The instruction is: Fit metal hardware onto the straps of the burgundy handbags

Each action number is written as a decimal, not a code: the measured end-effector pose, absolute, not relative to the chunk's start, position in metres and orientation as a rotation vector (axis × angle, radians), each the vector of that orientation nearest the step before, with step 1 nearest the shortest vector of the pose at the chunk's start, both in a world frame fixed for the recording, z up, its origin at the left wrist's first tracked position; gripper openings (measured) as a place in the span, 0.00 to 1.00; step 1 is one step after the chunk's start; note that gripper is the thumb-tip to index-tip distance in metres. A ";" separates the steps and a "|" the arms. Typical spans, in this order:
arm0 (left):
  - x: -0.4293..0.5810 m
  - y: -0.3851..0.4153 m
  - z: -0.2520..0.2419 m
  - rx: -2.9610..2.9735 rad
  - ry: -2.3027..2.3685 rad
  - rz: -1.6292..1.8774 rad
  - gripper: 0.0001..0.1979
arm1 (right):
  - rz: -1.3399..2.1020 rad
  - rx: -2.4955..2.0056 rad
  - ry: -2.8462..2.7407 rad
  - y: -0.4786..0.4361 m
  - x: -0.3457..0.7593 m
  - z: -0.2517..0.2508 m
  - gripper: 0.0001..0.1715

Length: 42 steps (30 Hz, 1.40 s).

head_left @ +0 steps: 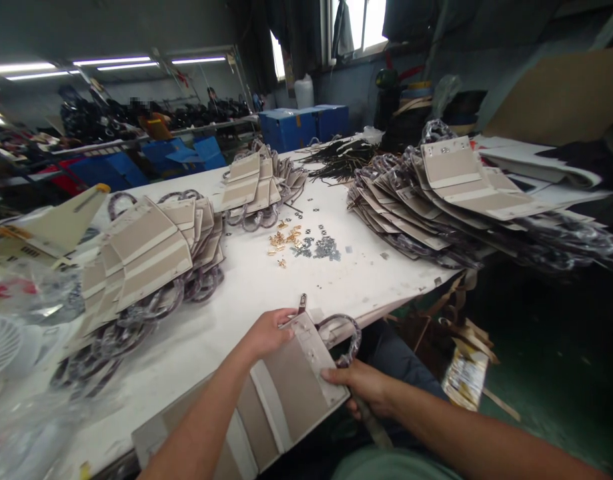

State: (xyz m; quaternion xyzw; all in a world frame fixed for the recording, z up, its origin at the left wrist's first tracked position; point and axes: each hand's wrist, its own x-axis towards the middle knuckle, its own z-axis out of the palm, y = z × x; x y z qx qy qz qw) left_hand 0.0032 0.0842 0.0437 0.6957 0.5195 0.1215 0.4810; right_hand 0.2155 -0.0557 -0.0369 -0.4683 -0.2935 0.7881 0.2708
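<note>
**Beige bag panel in both hands at the table's near edge**

Beige, stiff material with a paler stripe makes up the bag panel (291, 387) that the person holds over the near edge of the white table (266, 287). The left hand (266, 332) is closed on the panel's upper corner, and its fingers pinch the edge just beside a small dark metal piece (301, 303) that stands up there. The right hand (363, 387) grips the panel's right edge, with the thumb on top and the fingers underneath. A chain handle (343, 337) wrapped in clear film curves between the two hands.

It is hard to judge how far the work has come. Three piles of similar panels lie on the table: a left pile (146, 260), a middle pile (259, 183) and a large right pile (436, 193). The picture does not show which of them are finished. Gold fittings (283, 240) and grey fittings (323, 248) lie loose in the middle of the table, well apart from the hands, so it seems that a good part remains. Black strips (336, 160) lie further back, in front of blue crates (301, 127).

No brand or label can be read. Some red marks show on a clear plastic bag (11, 290) at the far left, but they are too blurred to make out.
</note>
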 end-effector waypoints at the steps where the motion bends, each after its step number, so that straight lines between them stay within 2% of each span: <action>1: 0.005 0.088 0.041 1.699 1.269 0.286 0.35 | 2.135 -1.277 -0.776 -0.055 0.214 -0.038 0.32; 7: 0.005 0.092 0.028 1.758 1.384 0.261 0.33 | 1.999 -1.392 -1.033 -0.064 0.225 -0.040 0.37; 11: 0.002 0.090 0.019 1.817 1.519 0.255 0.29 | 1.393 -1.542 -1.597 -0.071 0.259 -0.013 0.25; 14: 0.002 0.083 0.021 1.883 1.624 0.287 0.26 | 0.993 -1.497 -1.765 -0.061 0.270 0.016 0.15; 21: 0.013 0.032 0.036 2.141 1.834 0.473 0.06 | 0.609 -1.537 -2.222 0.002 0.227 0.035 0.18; 26: 0.017 -0.008 0.005 2.477 1.792 0.673 0.16 | 0.469 -1.633 -2.286 0.013 0.216 0.022 0.18; 30: 0.022 -0.016 -0.011 2.568 1.773 0.642 0.21 | 0.501 -1.652 -2.210 0.024 0.216 0.016 0.16; 36: 0.023 -0.007 -0.002 2.584 1.764 0.489 0.23 | 0.503 -1.696 -2.198 0.038 0.212 0.022 0.15; 42: 0.018 -0.013 -0.004 2.631 1.754 0.508 0.23 | 0.395 -1.713 -2.253 0.014 0.207 0.024 0.20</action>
